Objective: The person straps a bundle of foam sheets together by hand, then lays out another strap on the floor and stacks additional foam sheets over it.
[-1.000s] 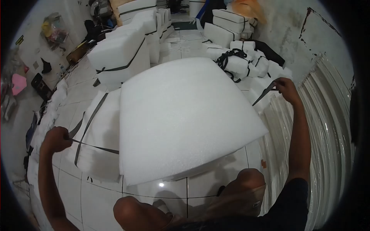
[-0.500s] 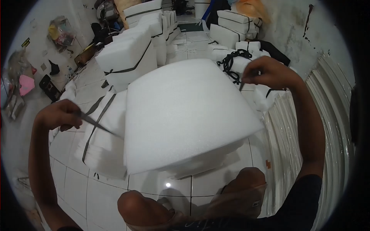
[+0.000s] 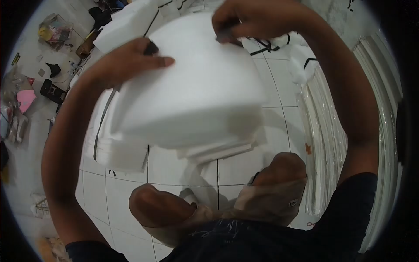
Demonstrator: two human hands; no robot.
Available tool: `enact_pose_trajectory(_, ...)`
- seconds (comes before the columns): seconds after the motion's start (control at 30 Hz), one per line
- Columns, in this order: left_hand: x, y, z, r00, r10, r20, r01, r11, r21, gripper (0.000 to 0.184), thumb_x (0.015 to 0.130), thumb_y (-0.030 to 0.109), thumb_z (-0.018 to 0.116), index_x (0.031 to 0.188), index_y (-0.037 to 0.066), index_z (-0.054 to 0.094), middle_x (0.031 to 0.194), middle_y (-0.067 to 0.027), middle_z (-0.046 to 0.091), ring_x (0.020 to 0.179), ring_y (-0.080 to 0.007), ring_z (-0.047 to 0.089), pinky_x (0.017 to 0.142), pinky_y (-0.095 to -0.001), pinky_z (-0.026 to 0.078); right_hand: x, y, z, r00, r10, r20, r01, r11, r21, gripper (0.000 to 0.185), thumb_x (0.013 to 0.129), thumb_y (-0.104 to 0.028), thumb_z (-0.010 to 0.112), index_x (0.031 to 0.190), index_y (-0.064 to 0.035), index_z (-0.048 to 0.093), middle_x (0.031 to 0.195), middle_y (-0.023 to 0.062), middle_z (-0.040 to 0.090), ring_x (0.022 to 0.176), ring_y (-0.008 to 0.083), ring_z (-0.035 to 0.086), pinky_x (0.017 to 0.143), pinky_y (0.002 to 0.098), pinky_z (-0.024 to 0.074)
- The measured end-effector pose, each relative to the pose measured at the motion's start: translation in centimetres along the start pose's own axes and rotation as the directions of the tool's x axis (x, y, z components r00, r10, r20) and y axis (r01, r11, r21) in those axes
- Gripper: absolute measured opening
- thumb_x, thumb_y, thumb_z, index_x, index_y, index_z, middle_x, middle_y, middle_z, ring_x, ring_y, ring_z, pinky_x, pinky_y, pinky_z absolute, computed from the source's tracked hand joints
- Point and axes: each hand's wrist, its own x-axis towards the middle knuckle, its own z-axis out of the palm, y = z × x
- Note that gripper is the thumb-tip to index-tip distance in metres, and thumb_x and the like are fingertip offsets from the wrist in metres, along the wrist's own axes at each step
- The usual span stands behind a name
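A stack of white foam sheets (image 3: 205, 87) stands before my knees, its top bowed and its front edge bent down. My left hand (image 3: 124, 61) is at the stack's upper left, thumb stretched over the top sheet. A short dark piece of strap (image 3: 151, 48) shows at its curled fingers. At the stack's far right edge, my right hand (image 3: 244, 22) pinches another part of a dark strap (image 3: 224, 36). The strap's run between the hands is out of sight. Both hands are slightly blurred.
A strapped white foam bundle (image 3: 115, 153) lies against the stack's left side. Larger foam blocks (image 3: 126, 28) stand behind it. Long plastic-wrapped strips (image 3: 325, 144) line the right side. Black straps (image 3: 270, 48) lie beyond my right hand. A black speaker-like box (image 3: 53, 91) is at the left.
Both hands have moved inward and farther up over the stack, carrying the strap. The foam's front edge now bends down. My view has tilted downward.
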Motion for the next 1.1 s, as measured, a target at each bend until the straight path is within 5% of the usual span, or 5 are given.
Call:
enact_pose_trajectory(0.03, 0.9, -0.2, -0.4, 0.995, 0.075, -0.071, -0.073, 0.997, 0.037, 0.055, 0.079, 0.043, 0.070, 0.109, -0.001, 0.055, 0.085, -0.0049, 0.056, 0.078, -0.0128, 0.051, 0.069, -0.0272, 0.043, 0.3, -1.1, -3.5, 0.946, 0.071, 0.315, -0.066, 0.997, -0.029, 0.038, 0.091, -0.033, 0.058, 0.116, -0.0031, 0.059, 0.104, 0.0128, 0.064, 0.093, 0.0211, 0.058, 0.084, 0.0329, 0.0455)
enact_pose_trajectory(0.2, 8.0, -2.3, -5.3, 0.900, 0.388, -0.199, -0.322, 0.900, 0.295, 0.042, 0.082, 0.018, 0.068, 0.116, 0.000, 0.052, 0.095, -0.0049, 0.058, 0.087, -0.0135, 0.051, 0.079, -0.0290, 0.043, 1.4, -0.9, -1.8, 0.978, -0.083, -0.191, 0.128, 0.962, 0.242, 0.019, 0.089, -0.016, 0.060, 0.095, 0.0009, 0.063, 0.083, 0.0110, 0.064, 0.075, 0.0197, 0.057, 0.075, 0.0313, 0.0461)
enact_pose_trajectory(0.3, 12.0, -2.1, -5.4, 0.763, 0.633, -0.128, -0.523, 0.722, 0.452, 0.037, 0.082, 0.016, 0.066, 0.114, 0.000, 0.055, 0.103, -0.0144, 0.064, 0.092, -0.0226, 0.060, 0.083, -0.0344, 0.045, 3.4, 0.6, -0.1, 0.911, -0.254, -0.324, 0.288, 0.956, 0.062, 0.022, 0.089, -0.018, 0.059, 0.096, 0.0015, 0.064, 0.088, 0.0151, 0.066, 0.079, 0.0250, 0.061, 0.077, 0.0345, 0.0473)
enact_pose_trajectory(0.7, 10.9, 2.1, 5.3, 0.832, 0.095, -0.546, -0.041, 0.993, 0.110, 0.031, 0.088, 0.027, 0.051, 0.097, 0.001, 0.065, 0.098, -0.0216, 0.065, 0.096, -0.0390, 0.061, 0.084, -0.0452, 0.048, 7.5, 7.3, 6.7, 0.878, 0.133, -0.459, 0.073, 0.912, 0.404, 0.031, 0.087, -0.032, 0.064, 0.094, -0.0019, 0.066, 0.071, 0.0068, 0.061, 0.063, 0.0144, 0.055, 0.063, 0.0286, 0.0446)
enact_pose_trajectory(1.1, 9.6, 1.1, 6.6, 0.710, 0.491, -0.504, -0.413, 0.871, 0.267, 0.034, 0.084, 0.033, 0.059, 0.100, 0.002, 0.060, 0.079, -0.0177, 0.066, 0.072, -0.0343, 0.064, 0.064, -0.0433, 0.049, 8.7, 7.6, 4.6, 0.906, 0.220, -0.361, 0.058, 0.782, 0.621, 0.023, 0.090, -0.021, 0.062, 0.098, 0.0001, 0.064, 0.080, 0.0042, 0.062, 0.062, 0.0089, 0.053, 0.060, 0.0235, 0.0457)
